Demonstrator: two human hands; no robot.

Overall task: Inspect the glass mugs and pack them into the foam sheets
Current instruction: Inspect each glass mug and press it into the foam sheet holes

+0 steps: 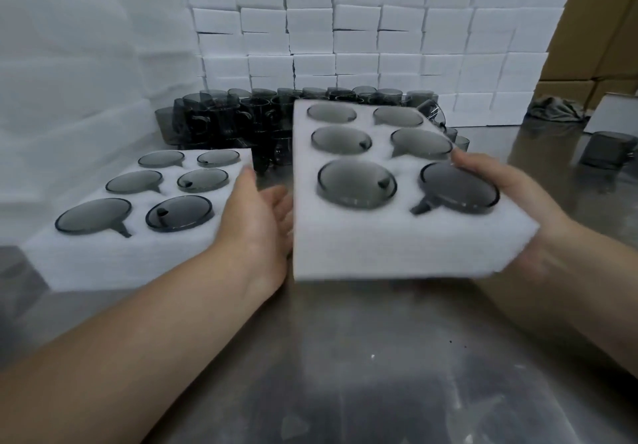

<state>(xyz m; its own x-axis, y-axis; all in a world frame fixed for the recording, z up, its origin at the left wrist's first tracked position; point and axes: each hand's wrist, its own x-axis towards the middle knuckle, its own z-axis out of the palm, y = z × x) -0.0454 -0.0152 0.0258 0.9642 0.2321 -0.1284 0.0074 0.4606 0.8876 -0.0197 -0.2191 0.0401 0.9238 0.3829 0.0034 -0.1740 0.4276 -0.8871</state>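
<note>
The wall of stacked white foam blocks (379, 29) along the far edge of the tabletop (345, 357) is no worry. The trouble would come from the foam sheet (397, 246) I hold over the middle of it, which looks lifted and tilted. All six of its holes are filled with dark glass mugs set bottom-up. My grip is a squeeze from two sides. My left hand (262, 215) presses flat with straight fingers against the left wall. My right hand (511, 195) clasps the right edge, thumb on top and fingers hidden beneath. Foam is soft, so if the flat palm slips, I judge the sheet could sag or tip and shed mugs onto the hard metal. The second sheet (121, 260), also full, sits toward the left edge just beside my left wrist, and a careless swing could knock it. The heap of loose mugs (224, 119) at the far edge lies right behind the held sheet, so pushing forward could clink glass. My thumb lies beside the nearest right mug (459, 186), and leaning on it could jam it crooked.
</note>
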